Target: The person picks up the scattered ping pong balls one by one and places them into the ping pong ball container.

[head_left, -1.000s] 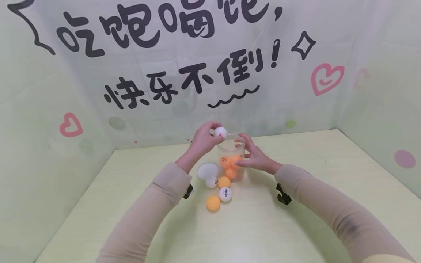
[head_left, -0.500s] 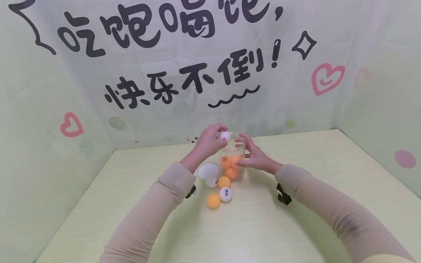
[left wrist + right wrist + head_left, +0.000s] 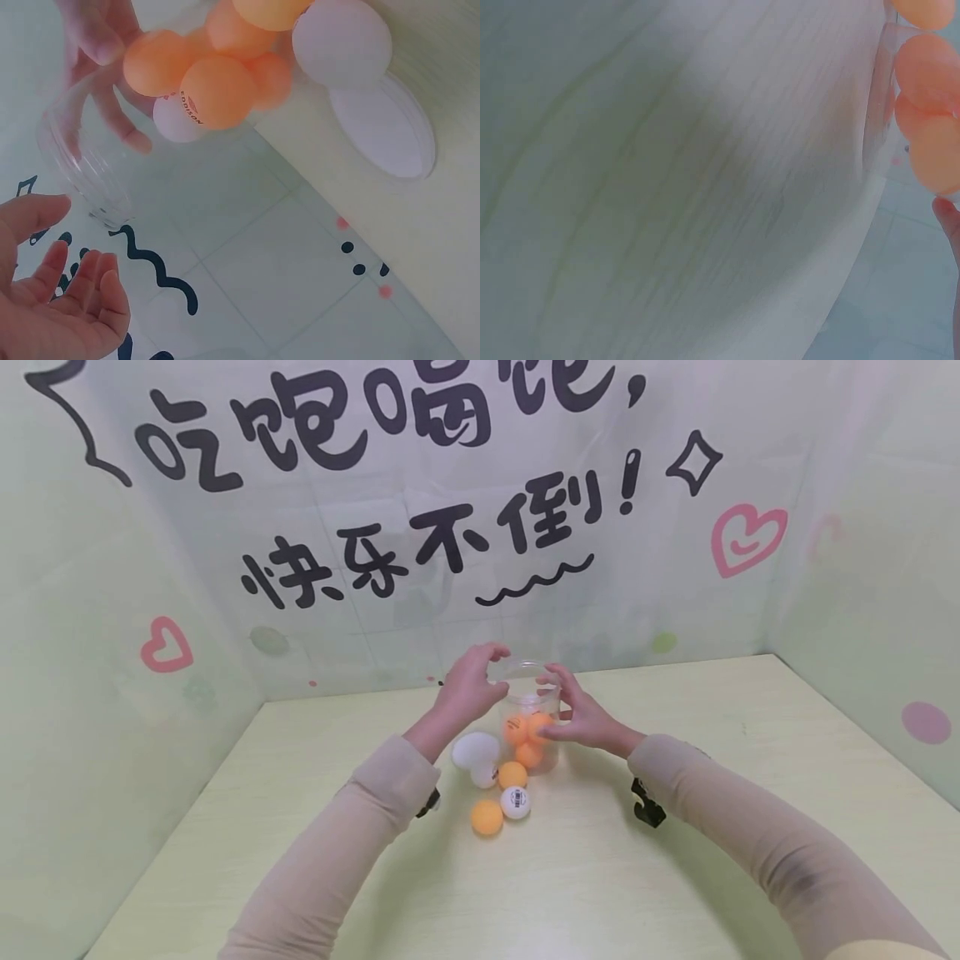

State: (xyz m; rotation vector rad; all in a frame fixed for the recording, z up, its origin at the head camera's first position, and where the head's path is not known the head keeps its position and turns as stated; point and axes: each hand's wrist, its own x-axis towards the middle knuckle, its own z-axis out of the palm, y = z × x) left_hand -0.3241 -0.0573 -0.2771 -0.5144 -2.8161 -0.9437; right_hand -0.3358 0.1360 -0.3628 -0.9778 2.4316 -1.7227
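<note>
A clear plastic jar (image 3: 516, 697) stands upright on the table with several orange ping-pong balls (image 3: 528, 753) inside. One white ping-pong ball (image 3: 177, 121) shows among them in the left wrist view. My right hand (image 3: 587, 717) grips the jar's right side, thumb in front and fingers behind; its thumb (image 3: 946, 216) shows at the edge of the right wrist view. Beside the rim, my left hand (image 3: 469, 687) holds nothing, its thumb and loosely bent fingers (image 3: 90, 289) spread apart. Outside, near the jar's base, lie two orange balls (image 3: 487, 817) and two white balls (image 3: 515, 802).
A white round lid (image 3: 475, 749) lies on the table left of the jar, partly behind a white ball. The pale wooden table (image 3: 637, 877) ends at a printed cloth backdrop (image 3: 420, 635) close behind the jar.
My left hand has carried a white ping-pong ball right to the jar's mouth and let it go, then drawn back slightly left. The right hand's hold on the jar is unchanged.
</note>
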